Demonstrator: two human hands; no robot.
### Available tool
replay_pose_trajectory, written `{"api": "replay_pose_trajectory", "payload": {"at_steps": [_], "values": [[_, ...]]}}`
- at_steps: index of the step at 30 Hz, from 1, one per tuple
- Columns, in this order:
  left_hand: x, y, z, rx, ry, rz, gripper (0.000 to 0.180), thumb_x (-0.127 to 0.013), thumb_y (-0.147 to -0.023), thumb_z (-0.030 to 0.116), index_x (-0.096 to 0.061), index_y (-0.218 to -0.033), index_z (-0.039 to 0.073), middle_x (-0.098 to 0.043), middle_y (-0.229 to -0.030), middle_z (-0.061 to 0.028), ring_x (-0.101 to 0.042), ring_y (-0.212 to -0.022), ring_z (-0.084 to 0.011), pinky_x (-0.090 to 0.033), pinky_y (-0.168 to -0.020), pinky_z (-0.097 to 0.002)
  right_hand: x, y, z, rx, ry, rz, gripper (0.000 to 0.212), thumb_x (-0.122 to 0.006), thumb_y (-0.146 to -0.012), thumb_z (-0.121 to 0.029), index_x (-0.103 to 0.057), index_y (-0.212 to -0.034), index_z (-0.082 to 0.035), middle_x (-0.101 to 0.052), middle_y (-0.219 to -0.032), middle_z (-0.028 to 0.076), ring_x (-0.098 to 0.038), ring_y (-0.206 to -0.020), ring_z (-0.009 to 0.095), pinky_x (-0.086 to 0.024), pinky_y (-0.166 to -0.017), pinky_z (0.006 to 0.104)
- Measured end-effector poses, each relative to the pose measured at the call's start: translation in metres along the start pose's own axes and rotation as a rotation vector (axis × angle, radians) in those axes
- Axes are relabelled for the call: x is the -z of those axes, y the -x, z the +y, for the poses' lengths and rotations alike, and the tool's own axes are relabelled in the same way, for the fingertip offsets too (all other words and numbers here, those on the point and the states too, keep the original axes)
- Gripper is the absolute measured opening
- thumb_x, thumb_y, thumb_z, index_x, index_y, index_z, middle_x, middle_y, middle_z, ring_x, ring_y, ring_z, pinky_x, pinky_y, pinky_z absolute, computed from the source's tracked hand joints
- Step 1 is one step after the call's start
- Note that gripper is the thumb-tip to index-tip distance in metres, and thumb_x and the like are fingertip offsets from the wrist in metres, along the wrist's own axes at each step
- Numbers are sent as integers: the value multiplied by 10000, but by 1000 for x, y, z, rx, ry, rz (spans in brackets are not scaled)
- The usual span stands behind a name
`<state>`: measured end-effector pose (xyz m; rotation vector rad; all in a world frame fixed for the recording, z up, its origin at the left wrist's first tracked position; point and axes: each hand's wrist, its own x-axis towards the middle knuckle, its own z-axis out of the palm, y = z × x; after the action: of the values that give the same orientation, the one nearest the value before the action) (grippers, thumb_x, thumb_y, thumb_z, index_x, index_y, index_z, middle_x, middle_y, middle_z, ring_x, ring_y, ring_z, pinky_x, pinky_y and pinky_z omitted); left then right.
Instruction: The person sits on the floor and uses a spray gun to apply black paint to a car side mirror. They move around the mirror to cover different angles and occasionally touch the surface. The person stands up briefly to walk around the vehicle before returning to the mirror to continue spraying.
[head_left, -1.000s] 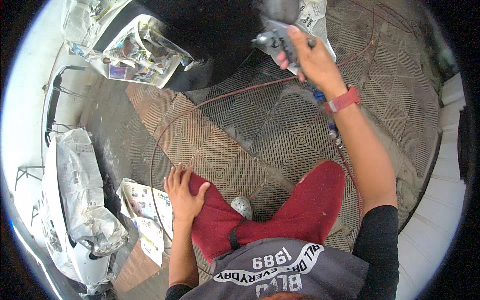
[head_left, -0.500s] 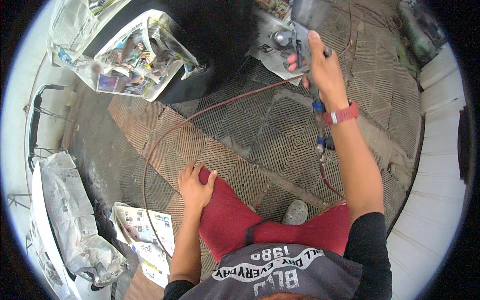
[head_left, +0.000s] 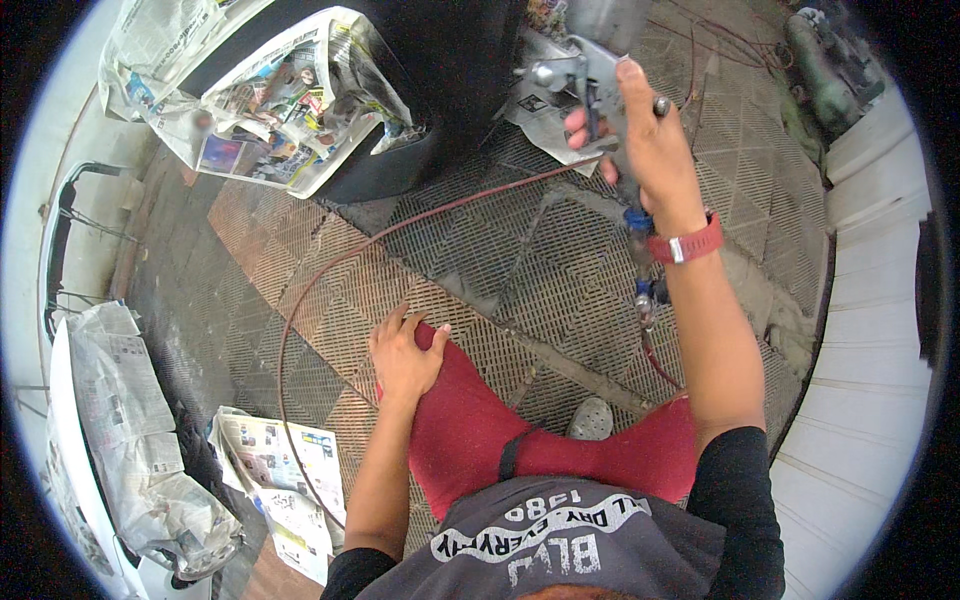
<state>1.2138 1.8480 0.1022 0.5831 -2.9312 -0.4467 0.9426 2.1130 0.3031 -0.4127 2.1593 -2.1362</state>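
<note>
Nearest of all was the person's gray shirt [head_left: 640, 555], and just past it were the red pants [head_left: 460, 400], with the knees bent. A light gray shoe [head_left: 591, 420] poked out past them. The left hand [head_left: 408, 358] lay on the left knee with its fingers spread, and it held nothing. On the left, a folded sheet of newspaper [head_left: 305, 455] lay on the floor mat [head_left: 560, 260], which was full of little slots. More to the left was a long white part [head_left: 70, 420], with paper wrap [head_left: 130, 410] over much of it. A thin red hose [head_left: 372, 240] curved over the mat.

Farther off, on the right, the right hand [head_left: 655, 150] was wrapped around a metal spray gun [head_left: 598, 75]. The gun was up in the air, and its round front faced left. The gray cup [head_left: 605, 25] on top was blurry. A red watch [head_left: 688, 240] sat on that wrist. Left of the gun, and near it, was a big black part [head_left: 450, 80]. Crumpled newspaper cover [head_left: 270, 125] hung on its left side.
</note>
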Motion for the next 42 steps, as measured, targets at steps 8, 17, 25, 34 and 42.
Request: {"api": "replay_pose_trajectory", "payload": {"at_steps": [8, 17, 25, 34, 42], "values": [[3, 8, -1, -3, 4, 18, 528, -798, -951, 505, -794, -1279, 91, -671, -1497, -191, -599, -1394, -415, -424, -1191, -542, 53, -58, 25, -50, 92, 219, 644, -482, -1141, -618, -736, -1170, -27, -804, -900, 126, -768, -769, 166, -451, -450, 296], [3, 7, 1, -3, -11, 33, 536, -794, -949, 515, -801, -1267, 83, -674, -1498, -193, -620, -1368, -422, -434, -1185, -547, 23, -39, -5, 9, 48, 179, 679, -479, -1142, -622, -739, -1234, -1, -799, -906, 128, -761, -771, 164, -451, -452, 300], [-1, 3, 2, 4, 7, 10, 535, -788, -945, 545, -810, -1250, 106, -683, -1483, -185, -611, -1396, -378, -403, -1222, -541, -21, 28, -46, 85, -4, -26, 674, -426, -1168, -595, -731, -1263, -1, -796, -914, 127, -764, -781, 154, -451, -438, 258], [-3, -1, 5, -9, 4, 1, 533, -790, -940, 539, -814, -1248, 104, -681, -1491, -177, -607, -1407, -354, -386, -1233, -546, -6, -3, -44, 90, -165, -36, 656, -470, -1147, -622, -716, -1283, -29, -793, -902, 128, -767, -726, 175, -458, -431, 276], [3, 6, 2, -17, 10, 41, 493, -800, -945, 504, -813, -1220, 96, -690, -1476, -187, -619, -1379, -401, -421, -1203, -540, 39, -66, -16, 39, -24, 117, 693, -419, -1149, -646, -696, -1296, -28, -809, -968, 147, -789, -840, 188, -455, -479, 292]]}}
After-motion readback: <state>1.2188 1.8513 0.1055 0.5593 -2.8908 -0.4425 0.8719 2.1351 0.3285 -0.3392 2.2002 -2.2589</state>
